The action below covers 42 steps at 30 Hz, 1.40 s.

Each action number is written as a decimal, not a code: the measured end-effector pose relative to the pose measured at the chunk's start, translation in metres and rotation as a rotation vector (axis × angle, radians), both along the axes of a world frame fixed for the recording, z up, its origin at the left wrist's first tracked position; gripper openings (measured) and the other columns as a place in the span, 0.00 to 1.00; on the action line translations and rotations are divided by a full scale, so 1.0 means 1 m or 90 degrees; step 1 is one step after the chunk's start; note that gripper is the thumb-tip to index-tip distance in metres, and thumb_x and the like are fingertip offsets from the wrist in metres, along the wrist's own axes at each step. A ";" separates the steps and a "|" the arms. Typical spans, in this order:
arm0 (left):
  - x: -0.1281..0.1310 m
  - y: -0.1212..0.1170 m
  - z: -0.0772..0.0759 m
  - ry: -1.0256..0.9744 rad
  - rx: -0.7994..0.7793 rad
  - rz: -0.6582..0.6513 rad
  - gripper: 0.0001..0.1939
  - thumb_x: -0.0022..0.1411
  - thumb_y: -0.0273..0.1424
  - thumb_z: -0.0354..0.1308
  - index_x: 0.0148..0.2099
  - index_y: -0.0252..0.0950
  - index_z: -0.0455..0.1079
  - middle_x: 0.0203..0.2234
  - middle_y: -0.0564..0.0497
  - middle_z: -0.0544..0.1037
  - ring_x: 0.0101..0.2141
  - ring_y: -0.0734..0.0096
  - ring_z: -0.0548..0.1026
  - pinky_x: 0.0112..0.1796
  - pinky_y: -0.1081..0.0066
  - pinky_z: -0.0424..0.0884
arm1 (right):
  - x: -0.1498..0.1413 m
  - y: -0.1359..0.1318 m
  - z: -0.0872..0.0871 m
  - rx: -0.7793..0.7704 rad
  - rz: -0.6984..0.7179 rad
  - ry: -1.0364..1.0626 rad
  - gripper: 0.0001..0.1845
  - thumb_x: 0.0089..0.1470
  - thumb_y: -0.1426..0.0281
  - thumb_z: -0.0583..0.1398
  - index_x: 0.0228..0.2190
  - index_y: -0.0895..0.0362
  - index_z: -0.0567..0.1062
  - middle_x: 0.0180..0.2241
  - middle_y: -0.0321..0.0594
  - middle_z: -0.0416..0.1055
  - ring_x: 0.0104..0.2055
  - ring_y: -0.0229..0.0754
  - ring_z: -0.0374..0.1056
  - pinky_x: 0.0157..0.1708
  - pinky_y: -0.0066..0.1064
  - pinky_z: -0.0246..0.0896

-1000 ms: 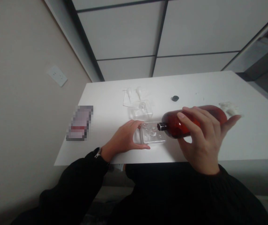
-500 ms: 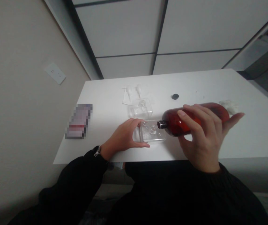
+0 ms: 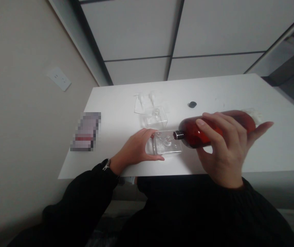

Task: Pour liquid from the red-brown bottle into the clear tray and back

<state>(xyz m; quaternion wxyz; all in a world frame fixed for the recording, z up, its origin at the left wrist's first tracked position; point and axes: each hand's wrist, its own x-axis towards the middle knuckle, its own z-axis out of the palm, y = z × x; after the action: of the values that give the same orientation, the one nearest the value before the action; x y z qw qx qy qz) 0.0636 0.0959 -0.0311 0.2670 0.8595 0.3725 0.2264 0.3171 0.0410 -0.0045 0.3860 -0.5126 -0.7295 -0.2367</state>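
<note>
My right hand [image 3: 226,147] is closed round a large reddish-brown bottle [image 3: 194,132], which is tipped nearly level. Its uncapped black-threaded neck points left, over the edge of a clear square bottle [image 3: 172,147]. My left hand [image 3: 136,147] holds that clear bottle by its left side, thumb in front and fingers behind. The clear bottle has a round open mouth on top and stands on the white table. Just behind it is a second clear bottle [image 3: 157,118] of the same kind. I cannot make out whether liquid is flowing from the neck.
Two white pump tops [image 3: 152,98] lie behind the clear bottles. A small dark cap [image 3: 192,104] is on the white table [image 3: 116,103], with a crumpled white tissue [image 3: 255,115] at right. A blurred-out phone-like object [image 3: 85,132] lies at left, near the wall.
My right hand and the brown bottle have shifted slightly to the right. The left hand keeps its hold on the clear bottle, and the view has tilted a little.
</note>
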 end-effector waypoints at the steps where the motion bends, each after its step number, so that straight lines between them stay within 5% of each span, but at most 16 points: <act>1: 0.000 0.000 0.000 0.002 -0.002 0.000 0.40 0.53 0.54 0.74 0.59 0.38 0.67 0.52 0.41 0.79 0.51 0.49 0.78 0.53 0.49 0.76 | 0.000 0.000 0.000 -0.002 -0.001 0.000 0.36 0.57 0.82 0.63 0.63 0.45 0.68 0.57 0.45 0.77 0.59 0.59 0.74 0.67 0.83 0.30; 42: 0.002 -0.001 0.004 0.010 0.010 0.000 0.39 0.53 0.53 0.74 0.57 0.36 0.67 0.50 0.41 0.79 0.48 0.50 0.78 0.50 0.52 0.76 | 0.000 0.002 0.003 0.011 0.007 0.013 0.36 0.56 0.81 0.63 0.62 0.41 0.69 0.55 0.43 0.79 0.57 0.58 0.76 0.68 0.81 0.31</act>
<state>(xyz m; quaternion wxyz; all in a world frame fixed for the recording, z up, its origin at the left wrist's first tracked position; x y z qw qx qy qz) 0.0653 0.0949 -0.0271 0.2575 0.8634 0.3726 0.2223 0.3170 0.0427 -0.0019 0.3995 -0.5075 -0.7261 -0.2357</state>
